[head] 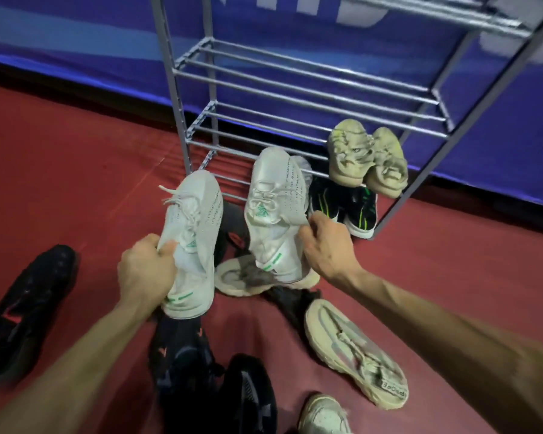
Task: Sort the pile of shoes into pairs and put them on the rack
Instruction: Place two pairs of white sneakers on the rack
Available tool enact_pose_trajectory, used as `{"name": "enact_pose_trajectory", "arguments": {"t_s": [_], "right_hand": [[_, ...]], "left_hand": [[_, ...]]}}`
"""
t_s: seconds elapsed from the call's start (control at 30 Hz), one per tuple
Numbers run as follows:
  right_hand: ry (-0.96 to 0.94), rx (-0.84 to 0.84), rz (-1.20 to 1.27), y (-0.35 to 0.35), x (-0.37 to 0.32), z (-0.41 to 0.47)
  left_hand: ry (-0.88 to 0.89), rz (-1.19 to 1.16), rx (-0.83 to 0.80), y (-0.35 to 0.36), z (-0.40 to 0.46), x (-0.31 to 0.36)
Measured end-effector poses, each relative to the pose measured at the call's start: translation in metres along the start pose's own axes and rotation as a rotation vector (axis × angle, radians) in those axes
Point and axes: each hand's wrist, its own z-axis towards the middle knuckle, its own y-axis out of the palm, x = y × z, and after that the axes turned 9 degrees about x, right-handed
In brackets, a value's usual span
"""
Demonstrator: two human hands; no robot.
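My left hand (146, 270) grips a white knit sneaker with green trim (195, 227) by its collar, toe pointing away. My right hand (328, 242) grips the matching white sneaker (275, 208) by its collar. Both are held above the floor in front of the grey metal rack (311, 89). On the rack's lowest shelf at the right stand a beige pair (367, 158) and a black pair with green stripes (345, 205). Loose shoes lie on the floor below my hands.
On the red floor lie a beige sneaker (355, 352), another beige one (242, 277) under the held shoes, black shoes with red marks (29, 308) (182, 355), a black mesh shoe (248, 396) and a white shoe (323, 415). A blue wall banner stands behind the rack.
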Motion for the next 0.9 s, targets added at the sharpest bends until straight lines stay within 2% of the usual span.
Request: {"name": "enact_pose_trajectory", "arguments": {"t_s": [0.2, 0.3, 0.37, 0.47, 0.53, 0.6, 0.77, 0.9], "right_hand": [[-0.008, 0.142, -0.007, -0.045, -0.035, 0.083], [0.025, 0.174, -0.046, -0.050, -0.034, 0.114], [-0.038, 0.181, -0.066, -0.045, -0.027, 0.118], [-0.147, 0.072, -0.113, -0.027, -0.002, 0.099], [-0.185, -0.051, -0.147, -0.013, 0.022, 0.081], [-0.191, -0.098, -0.151, -0.002, 0.047, 0.073], [-0.120, -0.041, -0.116, 0.008, 0.059, 0.092], [0.015, 0.106, -0.089, 0.008, 0.042, 0.142]], "left_hand": [[0.088, -0.167, -0.025, -0.013, 0.045, 0.106], [0.142, -0.076, -0.072, -0.002, 0.077, 0.155], [0.156, 0.044, -0.113, 0.014, 0.092, 0.169], [0.117, 0.153, -0.171, 0.042, 0.090, 0.155], [0.108, 0.159, -0.153, 0.057, 0.081, 0.136], [0.097, 0.163, -0.113, 0.070, 0.075, 0.122], [0.067, 0.113, -0.002, 0.081, 0.075, 0.111], [0.176, 0.098, 0.064, 0.073, 0.087, 0.107]]}}
